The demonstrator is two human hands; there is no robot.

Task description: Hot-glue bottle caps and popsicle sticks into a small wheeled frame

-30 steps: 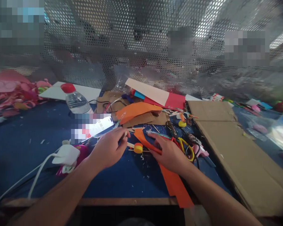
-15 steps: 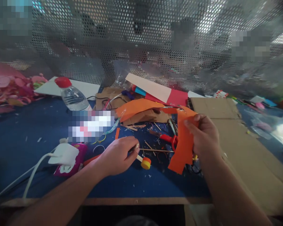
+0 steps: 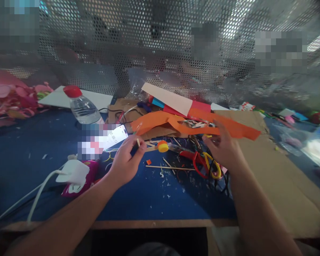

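The thumb and fingers of the left hand (image 3: 128,156) are closed on a small bundle of thin wooden sticks (image 3: 151,149), and a pale stick end pokes up beside the thumb. At the far end of the bundle sits an orange-and-yellow disc (image 3: 163,146), above the table and between the two hands. The right hand (image 3: 225,147) has its fingers parted, right by a long orange strip (image 3: 241,129); whether a fingertip touches it, I cannot tell. The strip runs across the near side of the clutter and over the cardboard (image 3: 277,185) at the right.

Below the right hand lie red scissor handles (image 3: 188,155) and a yellow handle loop. Nearer the middle, an orange scrap (image 3: 148,162) and a loose stick (image 3: 170,167) rest on the blue tabletop (image 3: 138,204).

Past the left hand are a phone (image 3: 119,134) with a lit screen, a red-capped bottle (image 3: 85,108), and a white charger (image 3: 73,170) on a magenta packet (image 3: 89,174). A perforated screen (image 3: 138,46) stands behind everything
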